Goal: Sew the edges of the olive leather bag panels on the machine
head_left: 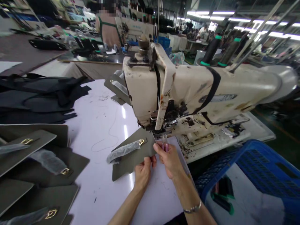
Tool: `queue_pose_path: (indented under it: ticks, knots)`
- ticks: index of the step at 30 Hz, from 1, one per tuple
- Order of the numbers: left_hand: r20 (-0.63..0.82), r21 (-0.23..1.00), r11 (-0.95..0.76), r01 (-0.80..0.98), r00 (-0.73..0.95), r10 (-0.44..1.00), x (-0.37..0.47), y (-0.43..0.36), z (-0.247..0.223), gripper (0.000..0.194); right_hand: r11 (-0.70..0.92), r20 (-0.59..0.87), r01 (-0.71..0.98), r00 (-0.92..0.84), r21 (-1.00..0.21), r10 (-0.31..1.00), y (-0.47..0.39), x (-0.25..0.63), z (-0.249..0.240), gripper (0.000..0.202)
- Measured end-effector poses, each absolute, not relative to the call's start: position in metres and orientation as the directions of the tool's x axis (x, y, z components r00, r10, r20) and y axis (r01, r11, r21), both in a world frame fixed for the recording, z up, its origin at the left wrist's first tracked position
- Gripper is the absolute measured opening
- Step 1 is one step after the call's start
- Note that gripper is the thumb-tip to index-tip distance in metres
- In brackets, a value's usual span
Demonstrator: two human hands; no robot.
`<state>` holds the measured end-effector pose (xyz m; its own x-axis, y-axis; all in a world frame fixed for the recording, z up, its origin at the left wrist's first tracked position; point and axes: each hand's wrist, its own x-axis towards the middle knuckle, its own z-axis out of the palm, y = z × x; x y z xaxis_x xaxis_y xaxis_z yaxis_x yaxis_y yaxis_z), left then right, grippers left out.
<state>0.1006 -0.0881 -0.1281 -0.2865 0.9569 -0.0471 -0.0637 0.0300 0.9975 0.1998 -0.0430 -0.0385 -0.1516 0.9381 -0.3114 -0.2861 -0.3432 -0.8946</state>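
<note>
A grey-green panel with a gold buckle and a plastic-wrapped strap lies on the white table, its upper right corner close to the sewing machine's needle area. My left hand pinches the panel's lower right edge. Just right of it, my right hand has thumb and fingers closed at the panel's right corner and holds small pink-handled scissors, whose blades point toward the machine. The beige sewing machine stands directly beyond both hands.
More buckled panels are stacked at the left, below dark fabric pieces. Another panel lies behind the machine head. A blue basket with thread spools stands at the right. A person is at the back.
</note>
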Motion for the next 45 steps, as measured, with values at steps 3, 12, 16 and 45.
queue_pose_path:
  ticks: [3,12,16,45]
  knots:
    - [0.034,0.997,-0.052,-0.048,-0.317,0.948,0.097,-0.084,-0.143,0.059,-0.386,-0.351,-0.298,-0.165,-0.873,0.922,-0.038,0.209,-0.045,0.051]
    - [0.065,0.996,-0.08,-0.031,-0.34,0.938,0.098,-0.076,-0.134,0.049,-0.386,-0.32,-0.282,-0.254,-0.878,0.913,-0.028,0.223,-0.049,0.038]
    - [-0.042,0.991,-0.008,-0.135,-0.366,0.93,0.101,-0.078,-0.125,0.047,-0.293,-0.25,-0.206,-0.212,-0.934,0.945,-0.024,0.227,-0.037,0.031]
    - [-0.216,0.912,0.097,-0.398,-0.269,0.939,0.095,-0.079,-0.104,0.043,-0.249,-0.237,-0.023,-0.236,-0.968,0.942,-0.04,0.233,-0.045,0.032]
